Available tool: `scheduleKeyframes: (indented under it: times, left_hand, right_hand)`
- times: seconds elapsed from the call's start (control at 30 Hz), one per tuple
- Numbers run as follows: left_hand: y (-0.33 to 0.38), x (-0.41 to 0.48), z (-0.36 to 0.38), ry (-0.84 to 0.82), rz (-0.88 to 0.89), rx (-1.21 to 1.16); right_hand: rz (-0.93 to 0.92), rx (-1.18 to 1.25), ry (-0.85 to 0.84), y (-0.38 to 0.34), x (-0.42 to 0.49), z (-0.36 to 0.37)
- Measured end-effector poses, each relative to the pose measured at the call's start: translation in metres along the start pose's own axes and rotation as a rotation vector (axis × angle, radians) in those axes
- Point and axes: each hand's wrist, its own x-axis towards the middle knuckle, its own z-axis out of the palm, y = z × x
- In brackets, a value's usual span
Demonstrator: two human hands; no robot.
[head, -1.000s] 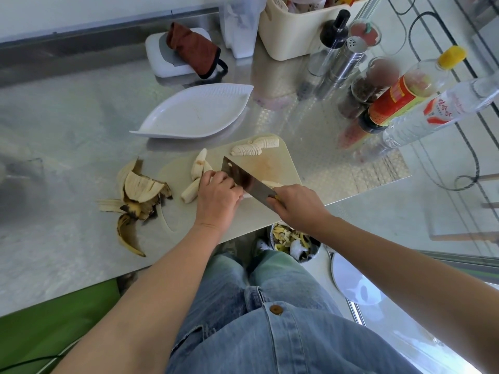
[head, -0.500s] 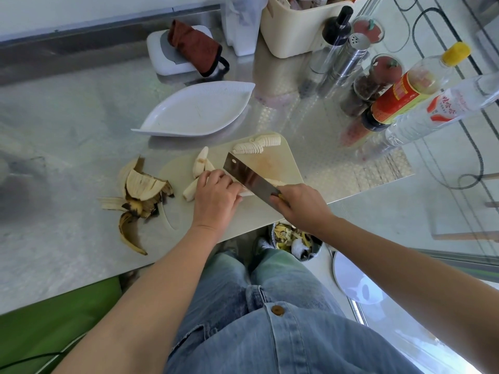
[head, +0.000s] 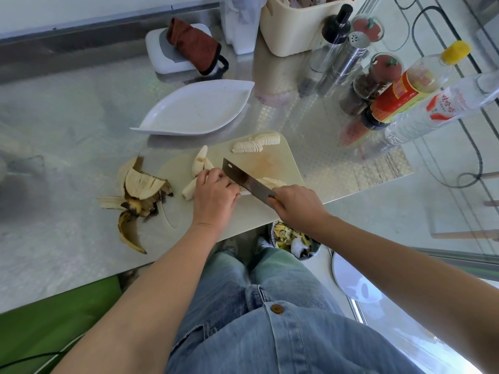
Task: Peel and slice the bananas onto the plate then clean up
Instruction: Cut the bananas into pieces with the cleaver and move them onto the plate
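A pale cutting board (head: pixel 272 163) lies at the table's near edge. My right hand (head: pixel 297 206) grips the handle of a cleaver (head: pixel 244 179), whose blade crosses a peeled banana (head: pixel 272 182). My left hand (head: pixel 214 193) holds that banana down with curled fingers beside the blade. Two more peeled bananas (head: pixel 199 164) lie left of my left hand. A row of banana slices (head: pixel 255 143) sits at the board's far edge. The white leaf-shaped plate (head: pixel 197 109) stands beyond the board with nothing on it. Banana peels (head: pixel 137 195) are heaped left of the board.
Bottles, jars and shakers (head: pixel 378 85) crowd the table's right side. A cream bin (head: pixel 291 28) and a white box with a brown cloth (head: pixel 189 47) stand at the back. A waste bin (head: pixel 291 238) with peels sits on the floor under the table edge.
The cleaver blade has shifted slightly between strokes on the banana, and my left hand has edged back along it. The view has drifted a little.
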Motion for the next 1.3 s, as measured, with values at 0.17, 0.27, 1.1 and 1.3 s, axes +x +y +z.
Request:
scheduleKeyframes:
  times: [0.17, 0.27, 1.1, 1.3]
  left_hand:
    - [0.001, 0.001, 0.000, 0.001, 0.007, -0.008]
    - [0.001, 0.002, -0.001, 0.006, 0.011, -0.012]
    - [0.003, 0.005, 0.000, 0.004, 0.013, -0.013]
    - [0.004, 0.005, 0.000, -0.010, 0.002, -0.009]
  right_hand:
    - [0.019, 0.036, -0.005, 0.001, -0.001, 0.001]
    - [0.014, 0.074, 0.032, 0.000, -0.003, -0.005]
    - [0.030, 0.076, 0.024, -0.002, -0.002, -0.005]
    - [0.015, 0.057, 0.012, -0.002, -0.003, -0.009]
